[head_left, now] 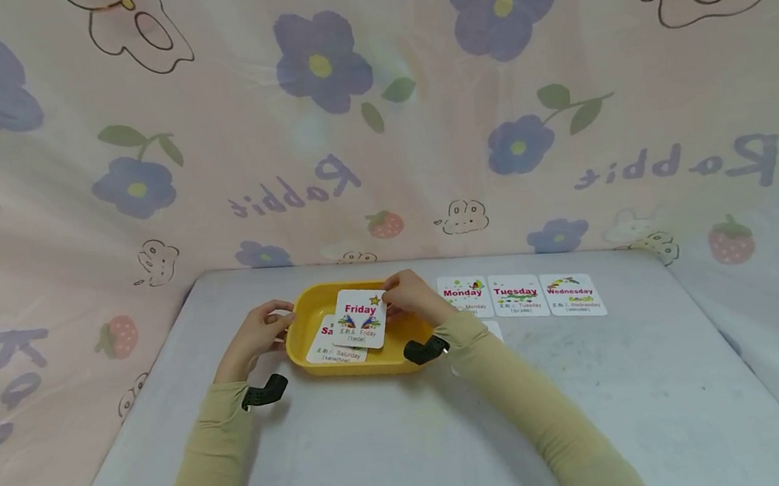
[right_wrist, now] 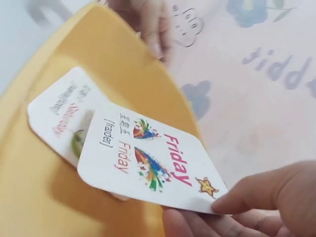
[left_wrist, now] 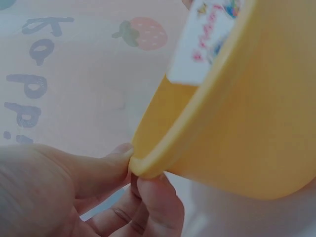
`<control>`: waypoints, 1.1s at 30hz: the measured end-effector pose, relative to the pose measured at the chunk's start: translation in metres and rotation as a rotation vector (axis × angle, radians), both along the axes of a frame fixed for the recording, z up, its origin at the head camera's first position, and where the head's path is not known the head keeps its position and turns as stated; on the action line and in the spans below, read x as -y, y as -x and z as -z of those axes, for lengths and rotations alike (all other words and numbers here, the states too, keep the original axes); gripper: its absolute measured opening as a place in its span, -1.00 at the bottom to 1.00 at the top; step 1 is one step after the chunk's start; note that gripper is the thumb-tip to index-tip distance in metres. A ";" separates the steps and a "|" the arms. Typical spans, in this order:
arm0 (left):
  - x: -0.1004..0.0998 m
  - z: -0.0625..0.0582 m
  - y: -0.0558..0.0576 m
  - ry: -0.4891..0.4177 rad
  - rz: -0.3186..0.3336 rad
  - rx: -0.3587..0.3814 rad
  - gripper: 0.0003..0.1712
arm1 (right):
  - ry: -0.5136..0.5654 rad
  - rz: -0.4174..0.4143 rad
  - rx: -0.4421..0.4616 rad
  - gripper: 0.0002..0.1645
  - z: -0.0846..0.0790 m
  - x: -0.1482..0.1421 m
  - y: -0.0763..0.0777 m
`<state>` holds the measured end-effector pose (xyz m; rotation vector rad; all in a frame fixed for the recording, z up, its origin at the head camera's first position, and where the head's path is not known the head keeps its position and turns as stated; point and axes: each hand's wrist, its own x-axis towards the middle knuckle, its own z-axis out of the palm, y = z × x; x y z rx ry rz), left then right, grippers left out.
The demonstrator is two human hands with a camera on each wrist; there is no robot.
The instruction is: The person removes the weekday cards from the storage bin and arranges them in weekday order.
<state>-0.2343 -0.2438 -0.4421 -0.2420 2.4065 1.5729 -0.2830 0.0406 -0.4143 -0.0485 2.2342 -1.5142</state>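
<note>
A yellow tray stands on the table. My left hand pinches the rim at its left end; in the left wrist view, the thumb and fingers of this hand grip the yellow edge. Between thumb and fingers, my right hand holds the Friday card by a corner, over the tray. Under it, a Saturday card lies in the tray, partly covered. The right wrist view shows the right thumb on the Friday card's star corner.
Right of the tray, the Monday, Tuesday and Wednesday cards lie in a row. Another white card sits below Monday, mostly hidden by my right forearm. A patterned curtain hangs behind the white table.
</note>
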 end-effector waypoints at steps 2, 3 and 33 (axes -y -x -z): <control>0.001 0.000 0.000 0.002 -0.003 -0.003 -0.60 | 0.009 -0.006 -0.017 -0.62 -0.006 -0.007 0.000; 0.001 0.000 0.000 0.002 -0.007 -0.004 -0.61 | 0.018 -0.010 -0.025 -0.61 -0.008 -0.011 0.000; -0.002 -0.004 -0.001 -0.001 -0.015 0.013 -0.61 | 0.086 0.072 -0.088 -0.37 -0.008 -0.212 -0.028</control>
